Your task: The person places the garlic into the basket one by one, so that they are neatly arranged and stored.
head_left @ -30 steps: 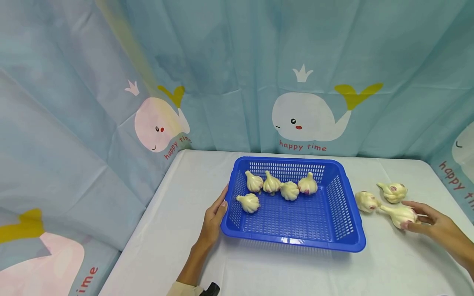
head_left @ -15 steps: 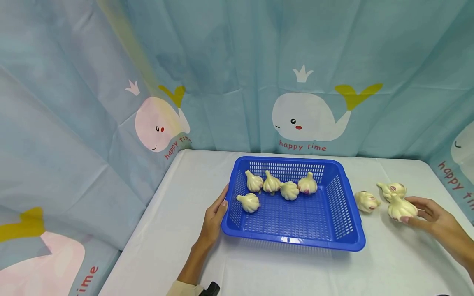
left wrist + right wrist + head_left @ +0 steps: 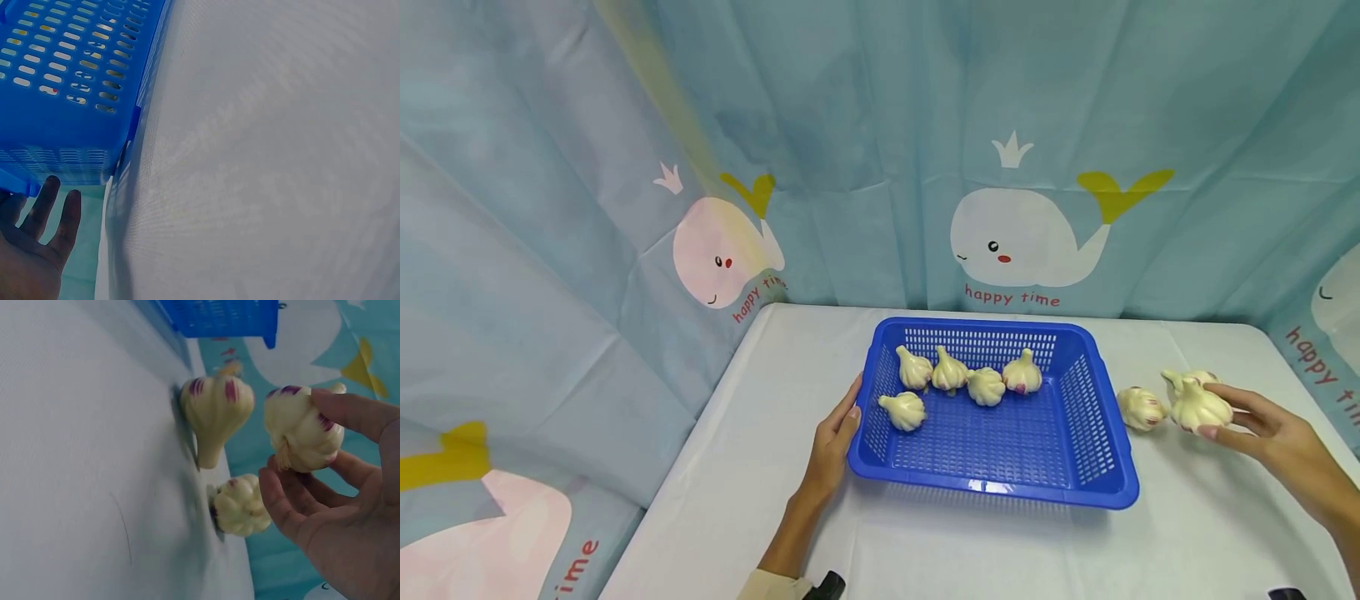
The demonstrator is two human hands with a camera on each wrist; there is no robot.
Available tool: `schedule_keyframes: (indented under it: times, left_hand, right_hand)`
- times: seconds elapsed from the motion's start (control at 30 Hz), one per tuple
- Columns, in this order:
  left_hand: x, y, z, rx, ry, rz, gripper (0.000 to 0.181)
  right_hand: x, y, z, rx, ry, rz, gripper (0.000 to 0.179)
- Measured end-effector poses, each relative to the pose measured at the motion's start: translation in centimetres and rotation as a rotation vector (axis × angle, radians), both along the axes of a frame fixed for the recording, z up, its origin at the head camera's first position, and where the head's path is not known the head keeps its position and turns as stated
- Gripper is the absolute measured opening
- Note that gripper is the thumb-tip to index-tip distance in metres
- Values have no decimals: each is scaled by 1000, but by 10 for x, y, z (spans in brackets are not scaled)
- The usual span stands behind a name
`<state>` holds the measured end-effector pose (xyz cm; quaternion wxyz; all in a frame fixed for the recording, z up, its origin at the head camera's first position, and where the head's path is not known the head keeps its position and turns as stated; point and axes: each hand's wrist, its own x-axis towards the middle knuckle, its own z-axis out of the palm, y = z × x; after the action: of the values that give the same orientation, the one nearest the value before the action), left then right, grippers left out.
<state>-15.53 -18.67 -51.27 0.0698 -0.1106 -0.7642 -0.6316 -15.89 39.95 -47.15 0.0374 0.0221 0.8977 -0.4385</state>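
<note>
My left hand rests against the left side of a blue plastic basket, its fingers straight and spread in the left wrist view. Several garlic bulbs lie inside, including one garlic bulb nearest that hand. At the right, my right hand pinches a garlic bulb between thumb and fingers, stem upward in the head view. This held bulb overlaps another garlic bulb behind it. Just left of them, a purple-streaked garlic bulb lies close to the basket's right wall.
A white cloth covers the table. Behind and beside it hangs a blue curtain printed with whales. A dark strap end shows at the left sleeve.
The right hand has raised the garlic bulb and brought it slightly left; its stem has turned from pointing left to pointing up. The left hand and basket stay nearly still.
</note>
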Motion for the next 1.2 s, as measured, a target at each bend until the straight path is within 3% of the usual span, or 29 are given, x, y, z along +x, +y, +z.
schedule_keyframes:
  times: [0.47, 0.77, 1.2]
  left_hand:
    - [0, 0, 0, -10, -4, 10, 51]
    - [1, 0, 0, -14, 1, 8, 51]
    - [1, 0, 0, -16, -5, 9, 51]
  right_hand:
    - [-11, -22, 26, 26, 77, 21, 72]
    - [-17, -42, 45, -33, 170, 59, 66]
    - [-24, -71, 69, -63, 222, 94, 65]
